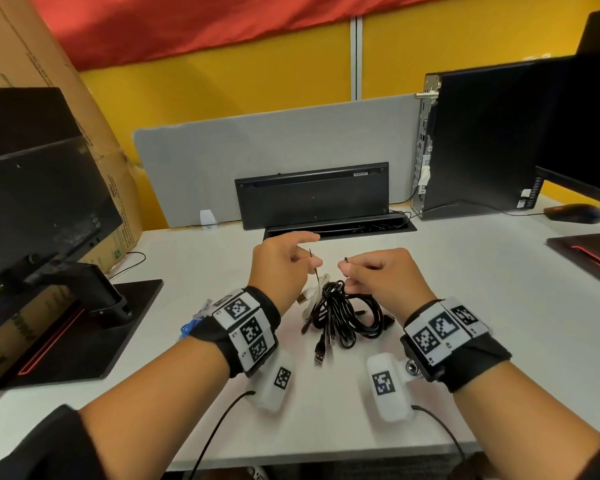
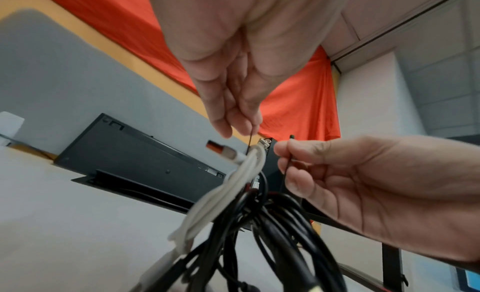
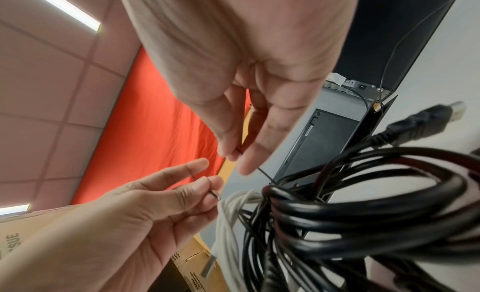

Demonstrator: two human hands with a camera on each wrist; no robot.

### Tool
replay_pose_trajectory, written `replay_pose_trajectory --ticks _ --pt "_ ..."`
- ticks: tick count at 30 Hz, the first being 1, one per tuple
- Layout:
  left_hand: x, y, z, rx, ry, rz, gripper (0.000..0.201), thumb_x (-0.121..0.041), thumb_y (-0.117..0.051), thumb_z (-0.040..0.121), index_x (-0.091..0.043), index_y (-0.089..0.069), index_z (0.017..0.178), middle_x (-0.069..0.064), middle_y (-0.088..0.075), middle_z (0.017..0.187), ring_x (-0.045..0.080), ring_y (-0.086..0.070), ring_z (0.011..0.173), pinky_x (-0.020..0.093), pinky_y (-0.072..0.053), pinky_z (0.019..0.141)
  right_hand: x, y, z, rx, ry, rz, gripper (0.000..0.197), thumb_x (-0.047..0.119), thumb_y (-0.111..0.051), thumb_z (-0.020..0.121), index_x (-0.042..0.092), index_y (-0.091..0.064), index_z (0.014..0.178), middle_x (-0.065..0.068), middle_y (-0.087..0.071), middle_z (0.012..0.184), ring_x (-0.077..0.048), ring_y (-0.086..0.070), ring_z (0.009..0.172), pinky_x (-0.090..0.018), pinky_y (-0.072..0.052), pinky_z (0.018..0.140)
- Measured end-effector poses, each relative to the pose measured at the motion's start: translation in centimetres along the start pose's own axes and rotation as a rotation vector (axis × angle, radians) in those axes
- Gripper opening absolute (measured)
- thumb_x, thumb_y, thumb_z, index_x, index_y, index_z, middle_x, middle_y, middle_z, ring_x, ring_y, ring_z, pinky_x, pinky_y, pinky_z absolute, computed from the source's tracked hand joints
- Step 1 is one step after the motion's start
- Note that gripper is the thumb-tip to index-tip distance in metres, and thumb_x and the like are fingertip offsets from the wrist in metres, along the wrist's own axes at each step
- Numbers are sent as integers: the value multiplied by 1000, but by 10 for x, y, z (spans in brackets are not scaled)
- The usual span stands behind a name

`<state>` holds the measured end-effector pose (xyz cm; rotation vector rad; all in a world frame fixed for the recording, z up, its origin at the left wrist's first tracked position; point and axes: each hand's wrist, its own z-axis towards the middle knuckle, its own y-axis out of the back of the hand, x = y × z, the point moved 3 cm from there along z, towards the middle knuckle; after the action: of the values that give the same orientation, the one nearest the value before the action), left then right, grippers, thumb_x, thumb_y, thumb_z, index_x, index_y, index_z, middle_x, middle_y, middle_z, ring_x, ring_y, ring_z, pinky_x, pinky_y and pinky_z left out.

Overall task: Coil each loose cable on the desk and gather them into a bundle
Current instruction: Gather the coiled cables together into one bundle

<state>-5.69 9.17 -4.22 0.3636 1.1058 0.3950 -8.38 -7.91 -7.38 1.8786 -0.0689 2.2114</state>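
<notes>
Two hands work at centre frame: the left hand (image 1: pixel 284 265) and right hand (image 1: pixel 378 275) each pinch one end of a thin black tie (image 2: pixel 285 169) looped round the coiled cables (image 1: pixel 343 313) on the tabletop (image 1: pixel 465 306), so tying seems underway; next, cross and twist the ends.

Coiled black cables (image 1: pixel 347 315) and a white cable (image 1: pixel 315 289) lie bunched together on the desk (image 1: pixel 465 306).

black cables (image 1: pixel 347 317) and a white cable (image 1: pixel 316 289) on a white tabletop (image 1: pixel 465 306) (wristbands (image 1: pixel 245 327) carry black-and-white checked tags).
</notes>
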Motion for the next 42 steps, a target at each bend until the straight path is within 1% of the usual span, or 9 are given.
replay_pose_trajectory --ticks 6,12,19,26,30,33,36,39,42 --pt "-20 -5 -3 32 -164 67 47 -12 -70 86 -28 -60 129 -12 -70 76 -3 -65 77 4 -44 79 2 -2 -3 13 85 -27 12 16 -74 84 24 -78 77 -5 -74 74 -18 -70 63 -28 -60 67" --pt "-34 -9 -7 31 -206 66 54 -9 -66 89 -31 -53 137 -7 -71 80 9 -69 81 35 -53 94 5 -8 -6 39 169 -71 15 11 -72 85 24 -78 82 5 -72 66 -2 -63 55 -14 -50 57" --pt "-31 -10 -6 58 -129 -12 58 -9 -66 89 -41 -51 135 -12 -69 75 9 -67 85 47 -54 92 4 -11 -6 -1 230 -184 9 15 -73 84 21 -79 86 8 -70 67 -7 -62 61 -31 -55 70" --pt "-28 -13 -7 73 -115 -83 57 -9 -67 88 -43 -54 132 -16 -70 73 -4 -63 83 48 -51 97 10 -18 -6 -17 361 -343 12 15 -71 85 18 -76 74 12 -60 61 -3 -54 59 -23 -42 63" --pt "-23 -7 -4 95 -62 -160 48 -14 -69 88 -36 -59 130 -10 -73 80 6 -69 85 38 -58 83 8 -20 -4 -11 388 -379 14 16 -70 86 18 -75 73 7 -64 66 -9 -57 65 -27 -46 66" --pt "-18 9 2 106 -31 -136 22 -25 -69 89 -25 -72 110 -9 -73 85 12 -72 79 29 -61 64 6 -21 -3 2 374 -382 13 17 -70 86 19 -76 74 5 -69 73 -9 -61 72 -26 -48 71" --pt "-3 31 14 138 37 69 13 -25 -66 91 -17 -74 88 -2 -73 80 12 -71 72 34 -62 65 3 -22 -2 1 338 -380 10 19 -70 86 18 -78 81 6 -72 82 -8 -65 81 -21 -49 76" --pt "20 52 26 213 103 334 16 -21 -65 90 -12 -76 83 -1 -73 76 15 -70 70 34 -61 70 1 -23 -1 9 305 -371 10 21 -70 87 18 -79 86 9 -72 86 -3 -65 86 -10 -44 74" --pt "46 62 30 294 172 592 17 -26 -68 87 -13 -76 81 -2 -73 72 14 -68 67 25 -54 62 1 -24 1 35 288 -405 12 24 -68 88 20 -79 89 11 -72 90 -1 -63 88 -7 -40 73"
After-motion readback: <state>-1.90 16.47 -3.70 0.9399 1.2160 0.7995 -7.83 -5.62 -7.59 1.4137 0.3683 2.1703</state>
